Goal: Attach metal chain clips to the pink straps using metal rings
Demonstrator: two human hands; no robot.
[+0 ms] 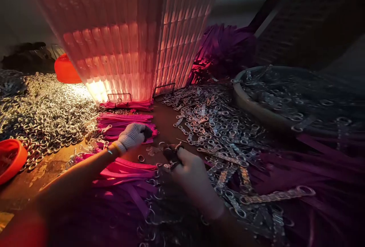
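Small dark tool (170, 152) near the middle of the counter (51, 167), clasped in the right hand (191, 176), grip pressed together around it, metal rings bunched against the fingers. Just left of it, one loose ring (140, 158) lying flat on bare counter. Further left, gloved left hand (131, 136), grip curled shut on something dark at the fingertips, what exactly too dim to tell; resting over a stack of pink straps (125, 122). More pink straps (128, 169) spread under the left forearm. To the right, linked metal ring chains (216, 125) strewn wide. Far left, heap of loose rings (45, 113), orange bowl (11, 159) at the edge. Behind, glowing pink panelled lamp (125, 34), round tray (256, 106) of rings at right.
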